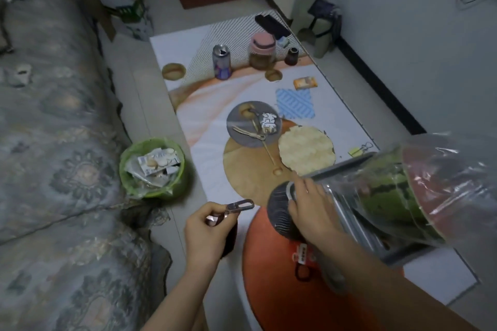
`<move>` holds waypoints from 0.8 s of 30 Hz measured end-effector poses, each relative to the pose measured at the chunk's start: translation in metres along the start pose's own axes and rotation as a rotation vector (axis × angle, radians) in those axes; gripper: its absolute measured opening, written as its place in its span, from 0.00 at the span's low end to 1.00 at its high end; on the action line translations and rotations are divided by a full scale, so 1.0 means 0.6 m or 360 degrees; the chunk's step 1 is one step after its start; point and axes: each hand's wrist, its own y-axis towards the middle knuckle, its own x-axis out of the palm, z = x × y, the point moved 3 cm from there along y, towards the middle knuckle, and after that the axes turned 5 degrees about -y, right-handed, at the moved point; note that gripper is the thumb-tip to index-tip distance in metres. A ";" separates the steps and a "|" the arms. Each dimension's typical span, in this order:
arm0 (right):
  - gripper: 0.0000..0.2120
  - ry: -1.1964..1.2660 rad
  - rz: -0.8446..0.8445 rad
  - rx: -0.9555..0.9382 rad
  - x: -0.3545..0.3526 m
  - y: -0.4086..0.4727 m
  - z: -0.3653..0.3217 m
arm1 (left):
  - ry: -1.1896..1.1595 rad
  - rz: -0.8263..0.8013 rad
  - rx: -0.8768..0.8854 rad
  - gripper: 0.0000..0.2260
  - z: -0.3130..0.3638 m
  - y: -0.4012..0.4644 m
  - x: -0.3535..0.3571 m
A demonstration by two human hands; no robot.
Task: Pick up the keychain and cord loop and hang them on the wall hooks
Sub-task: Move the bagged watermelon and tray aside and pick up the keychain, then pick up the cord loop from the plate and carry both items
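Observation:
My left hand [208, 228] is closed on a keychain [240, 207]. Its silver clasp sticks out past my fingers and a dark strap hangs under my palm, near the table's front left edge. My right hand [309, 209] lies over a dark ribbed round object [279, 219], fingers curled on its silver top rim. Below my right wrist a black cord loop with a red tag [302, 263] lies on the orange patch. A beige cord with a white patterned charm [255, 129] rests on the grey disc farther back. No wall hooks are in view.
A plastic-wrapped watermelon half [403, 191] sits in a tray at the right. On the low table [215, 115] stand a can [222, 62], a pink-lidded jar [262, 51] and a round cracker [306, 150]. A green waste bin [152, 166] is between the table and the sofa [53, 142].

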 end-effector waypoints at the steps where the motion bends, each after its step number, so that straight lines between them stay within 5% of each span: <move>1: 0.25 0.0007 0.0009 0.0023 -0.003 0.010 -0.001 | 0.0009 -0.0023 -0.0008 0.12 0.000 0.006 -0.005; 8: 0.19 -0.0085 -0.0120 0.0216 0.032 0.154 -0.102 | -0.0105 -0.0093 -0.0082 0.18 -0.010 0.132 -0.107; 15: 0.24 -0.0119 -0.0047 0.0108 0.092 0.330 -0.131 | 0.0225 -0.0044 0.0018 0.21 -0.033 0.229 -0.115; 24: 0.07 -0.0372 0.0145 -0.0082 0.148 0.475 -0.119 | 0.0321 -0.0023 0.0024 0.19 -0.064 0.300 -0.074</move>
